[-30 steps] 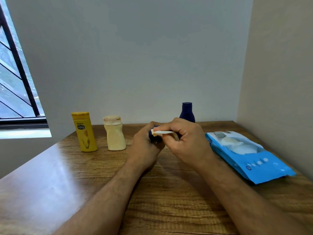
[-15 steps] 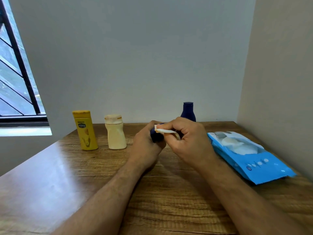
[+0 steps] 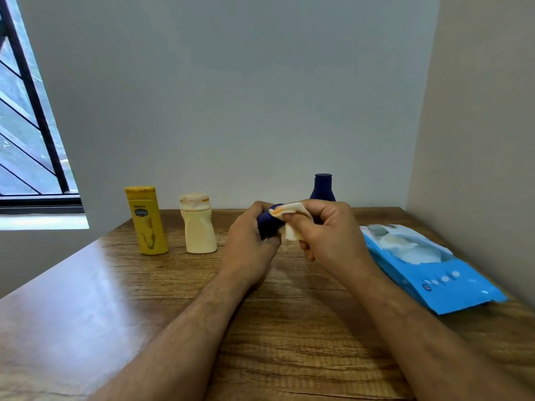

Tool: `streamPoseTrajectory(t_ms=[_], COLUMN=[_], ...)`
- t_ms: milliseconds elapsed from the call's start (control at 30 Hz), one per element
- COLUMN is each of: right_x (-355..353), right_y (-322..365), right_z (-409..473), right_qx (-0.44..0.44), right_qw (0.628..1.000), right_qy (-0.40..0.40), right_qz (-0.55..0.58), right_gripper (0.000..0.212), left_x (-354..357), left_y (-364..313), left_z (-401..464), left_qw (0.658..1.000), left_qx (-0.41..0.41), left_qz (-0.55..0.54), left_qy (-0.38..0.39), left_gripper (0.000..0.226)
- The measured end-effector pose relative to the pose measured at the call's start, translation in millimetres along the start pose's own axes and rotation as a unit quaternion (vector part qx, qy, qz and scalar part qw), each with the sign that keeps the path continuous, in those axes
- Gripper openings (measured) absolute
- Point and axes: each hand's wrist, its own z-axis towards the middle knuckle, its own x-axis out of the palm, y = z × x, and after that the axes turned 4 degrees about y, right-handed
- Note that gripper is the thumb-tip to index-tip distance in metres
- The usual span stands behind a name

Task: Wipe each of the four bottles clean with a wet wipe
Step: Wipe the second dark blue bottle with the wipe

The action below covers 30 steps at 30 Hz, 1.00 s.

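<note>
My left hand [image 3: 249, 241] grips a small dark blue bottle [image 3: 267, 224], most of it hidden in the palm. My right hand [image 3: 330, 233] pinches a white wet wipe [image 3: 292, 218], stained orange at one edge, against the bottle's upper end. A yellow bottle [image 3: 147, 224] and a cream bottle [image 3: 198, 227] stand upright at the table's far left. A taller dark blue bottle [image 3: 322, 188] stands behind my right hand, its lower part hidden.
A blue pack of wet wipes [image 3: 440, 276] lies on the right of the wooden table [image 3: 144, 299], close to the side wall. A barred window is at the far left. The back wall runs just behind the bottles.
Both hands have lifted slightly with the bottle. The wipe has unfolded and slid further over the bottle's end, showing more of its white surface.
</note>
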Motion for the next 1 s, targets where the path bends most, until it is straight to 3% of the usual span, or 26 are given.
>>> streamPoseTrajectory(t_ms=[133,367,600,667,800,933,1000], right_x=[-5.5,2.2,-7.2,-7.6,-2.9,-11.6,-14.9], right_y=[-8.9,-1.7,-2.7,-3.0,0.0,0.1,-3.4], right_z=[4.6,-3.8,0.9,0.2,-2.4,3.4,4.1], right_qx=[-0.011,-0.095,-0.099,-0.104,-0.09,-0.019,0.012], right_qw=[0.995,0.992,0.992,0.992,0.995,0.992,0.993], right_qy=[-0.088,0.021,-0.067,-0.045,0.018,-0.082,-0.078], right_qz=[-0.035,-0.081,-0.048,-0.05,-0.031,0.093,0.087], right_gripper=[0.014,0.016,0.012,0.011,0.007,0.011,0.013], left_x=[1.1,2.3,0.9,0.0,-1.9,-5.5,-6.5], left_y=[-0.1,4.9,0.9,0.7,0.0,-5.3,-4.5], left_z=[0.5,1.4,-0.2,-1.0,-2.2,-4.2,-4.3], left_qw=[1.0,1.0,0.998,0.997,0.996,0.988,0.982], left_qx=[0.006,0.011,0.033,0.035,0.051,0.057,0.054], left_qz=[-0.01,-0.024,-0.056,-0.067,-0.067,-0.14,-0.181], left_qy=[-0.015,-0.014,-0.004,-0.001,0.012,0.017,0.012], left_gripper=[0.039,0.038,0.036,0.035,0.033,0.051,0.056])
